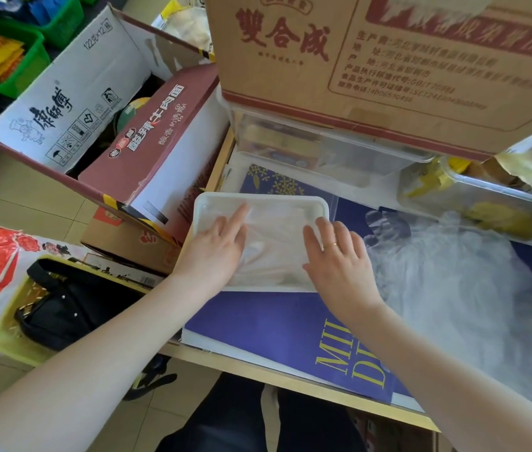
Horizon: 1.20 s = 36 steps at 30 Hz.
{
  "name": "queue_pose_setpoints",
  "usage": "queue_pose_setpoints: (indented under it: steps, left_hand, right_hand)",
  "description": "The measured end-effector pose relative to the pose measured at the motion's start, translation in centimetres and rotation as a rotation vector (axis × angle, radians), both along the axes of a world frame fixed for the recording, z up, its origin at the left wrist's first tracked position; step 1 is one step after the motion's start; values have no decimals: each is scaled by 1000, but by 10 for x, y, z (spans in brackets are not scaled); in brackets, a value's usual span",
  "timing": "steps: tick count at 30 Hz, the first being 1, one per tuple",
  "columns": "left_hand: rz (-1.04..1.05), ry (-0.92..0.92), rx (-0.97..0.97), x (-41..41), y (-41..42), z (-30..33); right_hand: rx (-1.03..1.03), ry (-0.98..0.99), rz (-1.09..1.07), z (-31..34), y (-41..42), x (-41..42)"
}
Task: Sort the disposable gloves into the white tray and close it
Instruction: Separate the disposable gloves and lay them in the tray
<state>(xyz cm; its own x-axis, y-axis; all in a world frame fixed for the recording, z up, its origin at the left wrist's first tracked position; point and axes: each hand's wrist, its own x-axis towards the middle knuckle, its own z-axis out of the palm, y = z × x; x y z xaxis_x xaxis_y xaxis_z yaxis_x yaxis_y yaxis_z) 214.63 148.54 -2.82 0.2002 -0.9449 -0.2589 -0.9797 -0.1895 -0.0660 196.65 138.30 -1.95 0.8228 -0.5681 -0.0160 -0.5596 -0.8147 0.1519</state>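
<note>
The white tray (259, 200) lies on a blue sheet at the table's left side. Clear disposable gloves (274, 246) lie flat inside it. My left hand (219, 243) rests on the gloves at the tray's left, fingers straight. My right hand (339, 256) presses flat on the gloves at the tray's right edge, a ring on one finger. A heap of loose clear gloves (460, 288) spreads over the blue sheet to the right of the tray. No lid for the tray is visible.
A large brown carton (388, 60) sits on a clear plastic box (323, 148) just behind the tray. Open noodle cartons (111, 125) stand to the left. A clear container (473, 197) stands at the right rear. A black bag (72, 305) lies lower left.
</note>
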Motion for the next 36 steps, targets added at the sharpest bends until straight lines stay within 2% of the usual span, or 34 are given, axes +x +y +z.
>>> queue_pose_setpoints:
  steps: [1,3,5,6,9,12,16,19,22,27,32,34,36]
  left_hand:
    - [-33,-22,12,2,0,-1]
    - [-50,-14,-17,7,1,1]
    - [-82,55,-58,8,2,0]
    - [-86,127,-60,8,3,-1]
    - [-143,225,-37,13,8,-7]
    - [-166,267,-104,15,9,-4]
    - [-209,218,-110,13,7,-7]
    - [-204,157,-127,9,6,-7]
    - [-165,118,-167,7,8,-7]
    - [-58,52,-198,-2,12,-3]
    - [-8,46,-6,0,11,-5]
    - [-23,105,-1,-2,6,-3]
    - [-43,163,29,-5,0,-1]
  right_hand:
    - [86,-16,-92,-1,0,-3]
    - [416,-151,-322,5,-2,-4]
    - [824,-362,-599,8,-11,0]
    - [900,-442,-683,6,-17,1]
    - [726,-410,-680,4,-21,5]
    - [457,-187,-562,4,-15,7]
    - [207,-184,-381,2,-12,8]
    - [68,-65,-165,1,-10,14]
    - [106,-4,-18,-1,-5,30]
    - [388,179,-110,-7,3,51]
    - [560,119,-214,-9,3,42]
    - [506,9,-211,-4,8,31]
    - [309,-92,-111,-4,14,23]
